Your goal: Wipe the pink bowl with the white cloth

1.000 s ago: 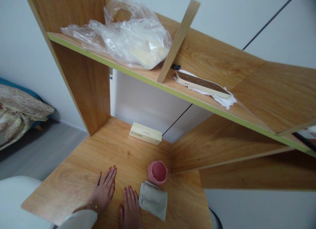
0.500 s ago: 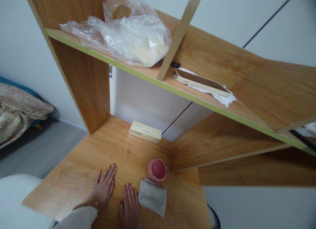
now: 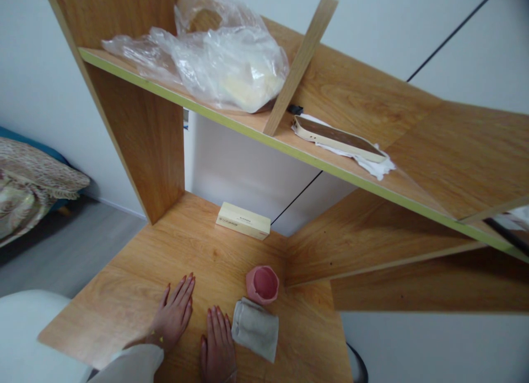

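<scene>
My left hand (image 3: 172, 315) lies flat on the wooden desk (image 3: 136, 295), fingers stretched out, holding nothing. Beside it on the right, my right hand (image 3: 218, 344) also rests palm down with straight fingers, and its lower part is cut off by the frame's edge. Close to the right fingertips is a small grey drawstring pouch (image 3: 255, 329), lying flat. Just behind the pouch stands a pink faceted cup (image 3: 263, 284), its opening facing up. Toward the back of the desk lies a long cream box (image 3: 243, 221) with small print.
Above the desk runs a wooden shelf (image 3: 198, 113) with a clear plastic bag (image 3: 231, 63), a slanting wooden slat (image 3: 301, 66) and a phone-like object (image 3: 339, 138) on white tissue. A white chair (image 3: 28, 333) is at the lower left, and a draped couch (image 3: 37, 179) stands beyond.
</scene>
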### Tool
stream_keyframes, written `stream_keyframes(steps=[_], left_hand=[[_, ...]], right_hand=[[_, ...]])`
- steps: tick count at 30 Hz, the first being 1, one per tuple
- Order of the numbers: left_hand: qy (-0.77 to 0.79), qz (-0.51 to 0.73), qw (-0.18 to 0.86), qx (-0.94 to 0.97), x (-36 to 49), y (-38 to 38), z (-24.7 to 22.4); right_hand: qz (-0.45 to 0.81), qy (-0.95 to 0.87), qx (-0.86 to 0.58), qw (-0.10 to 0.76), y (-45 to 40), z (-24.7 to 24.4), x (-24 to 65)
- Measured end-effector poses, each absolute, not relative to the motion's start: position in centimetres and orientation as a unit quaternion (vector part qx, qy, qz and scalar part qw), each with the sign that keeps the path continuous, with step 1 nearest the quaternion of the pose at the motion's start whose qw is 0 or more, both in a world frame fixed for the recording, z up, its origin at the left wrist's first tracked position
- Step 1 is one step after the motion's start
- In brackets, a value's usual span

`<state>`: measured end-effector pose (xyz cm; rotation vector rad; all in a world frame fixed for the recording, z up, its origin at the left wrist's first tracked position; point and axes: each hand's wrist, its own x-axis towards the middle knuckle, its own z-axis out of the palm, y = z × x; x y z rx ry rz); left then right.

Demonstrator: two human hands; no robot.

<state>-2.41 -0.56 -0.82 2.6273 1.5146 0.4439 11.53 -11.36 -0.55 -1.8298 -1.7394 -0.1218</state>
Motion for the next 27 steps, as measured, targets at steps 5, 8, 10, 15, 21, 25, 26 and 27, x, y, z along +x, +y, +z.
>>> stream_keyframes(steps=[5, 8, 10, 15, 21, 25, 26, 27], left_hand=[[0.489, 0.145, 0.036, 0.859, -2.46, -0.53, -0.78], [0.488, 0.146, 0.030, 0.860, -2.52, -0.53, -0.92], [0.485, 0.146, 0.024, 0.862, -2.52, -0.53, -1.05], [0.483, 0.147, 0.004, 0.863, -2.49, -0.53, -1.22], [0.479, 0.150, -0.005, 0.865, -2.54, -0.54, -1.10], [0.478, 0.150, -0.003, 0.865, -2.57, -0.54, -1.09], [0.478, 0.152, -0.003, 0.865, -2.56, -0.54, -1.11], [0.478, 0.153, -0.002, 0.865, -2.56, -0.54, -1.13]], right_hand=[[-0.048, -0.659, -0.686, 0.305, -11.37, -0.60, 11.62], [-0.043, -0.666, -0.684, 0.294, -11.38, -0.51, 11.63], [-0.050, -0.660, -0.684, 0.305, -11.36, -0.46, 11.61], [-0.069, -0.648, -0.682, 0.332, -11.16, -0.54, 11.55], [-0.069, -0.647, -0.686, 0.325, -11.13, -0.58, 11.57], [-0.065, -0.654, -0.685, 0.313, -11.32, -0.59, 11.56], [-0.064, -0.653, -0.685, 0.317, -11.33, -0.64, 11.57], [-0.065, -0.651, -0.684, 0.322, -11.33, -0.71, 11.58]])
